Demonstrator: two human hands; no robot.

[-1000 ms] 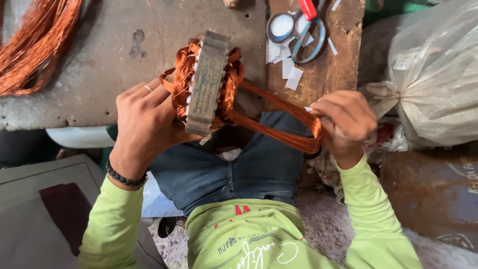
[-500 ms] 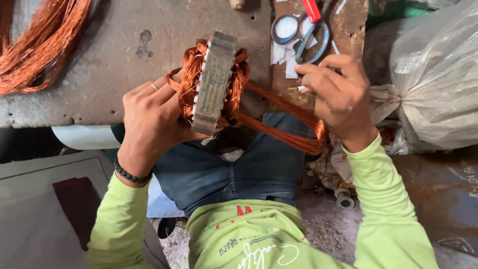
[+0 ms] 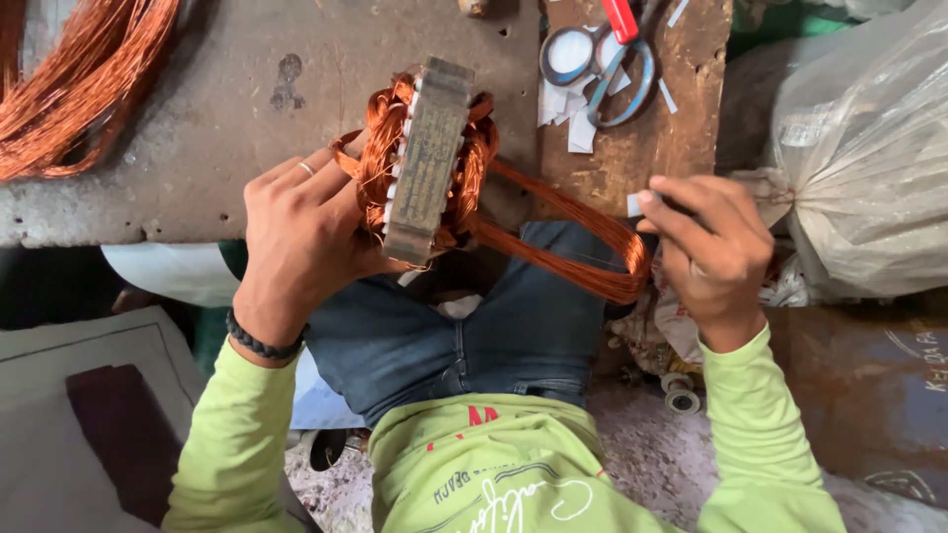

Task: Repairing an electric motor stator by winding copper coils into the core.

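Observation:
My left hand (image 3: 301,242) grips a motor stator (image 3: 427,158), a grey laminated metal core wound with copper wire, held on edge over my lap. A long loop of copper coil (image 3: 578,237) trails from the stator toward the right. My right hand (image 3: 716,252) is closed at the far end of that loop and pinches a small white slip of paper (image 3: 635,204) between fingertips. I wear a lime green long-sleeved shirt and jeans.
A worn workbench (image 3: 227,118) lies ahead. A bundle of loose copper wire (image 3: 79,79) rests at its left end. Scissors (image 3: 602,59) with a red handle and white paper scraps (image 3: 568,123) sit on a wooden board. A stuffed plastic sack (image 3: 859,158) stands at right.
My right hand went up to the paper scraps on the board, then came back down to the loop's end holding a white slip. The stator tilted slightly in my left hand.

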